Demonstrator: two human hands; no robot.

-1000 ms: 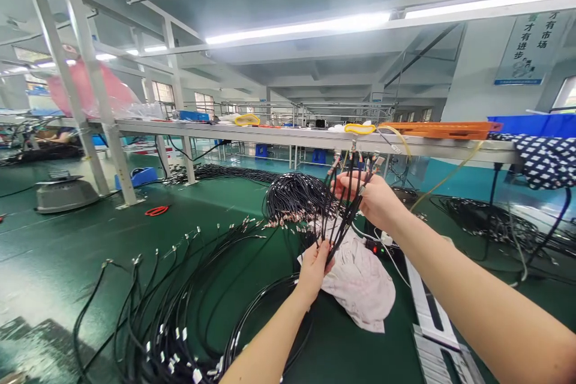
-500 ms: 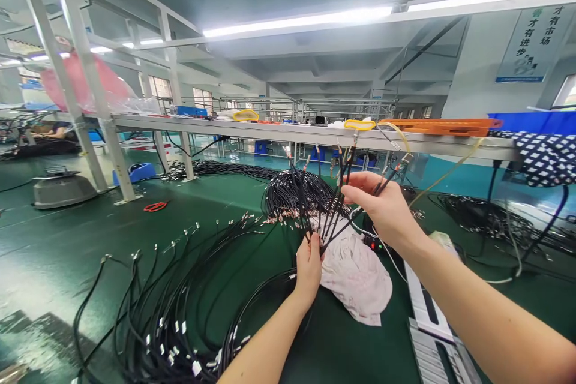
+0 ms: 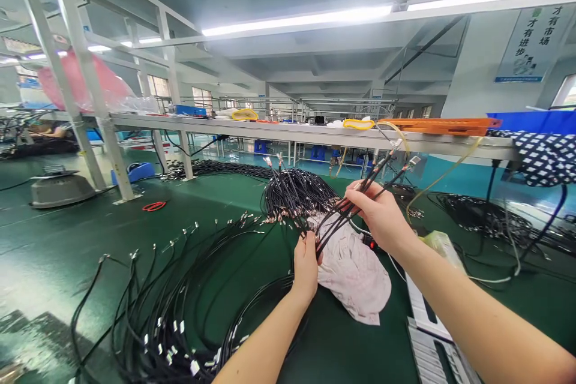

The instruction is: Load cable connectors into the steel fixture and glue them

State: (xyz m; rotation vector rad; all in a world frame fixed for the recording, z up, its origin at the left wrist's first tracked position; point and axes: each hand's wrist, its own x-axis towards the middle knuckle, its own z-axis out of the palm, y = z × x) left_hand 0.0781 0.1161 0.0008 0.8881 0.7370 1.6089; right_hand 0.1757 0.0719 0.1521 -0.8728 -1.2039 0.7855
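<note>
The left hand (image 3: 306, 261) grips black cables (image 3: 332, 228), seemingly only part separated: the right hand (image 3: 369, 204) pinches several, others lean free leftward. Loose cables (image 3: 155, 345) lie unheld on the worktop (image 3: 346, 357).

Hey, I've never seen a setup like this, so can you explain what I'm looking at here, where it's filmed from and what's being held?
There's no machine doing the handling: these are a person's two bare hands. The view comes from one camera worn on that person's head, looking forward and down.

The left hand grips a bunch of thin black cables. The right hand holds several of them closer to their tips, while a few others stand free above the left hand.

On the green surface lie a pale cloth, a large cable bundle behind the hands, and more loose cables fanned out at the left. A raised shelf runs across the back.
</note>
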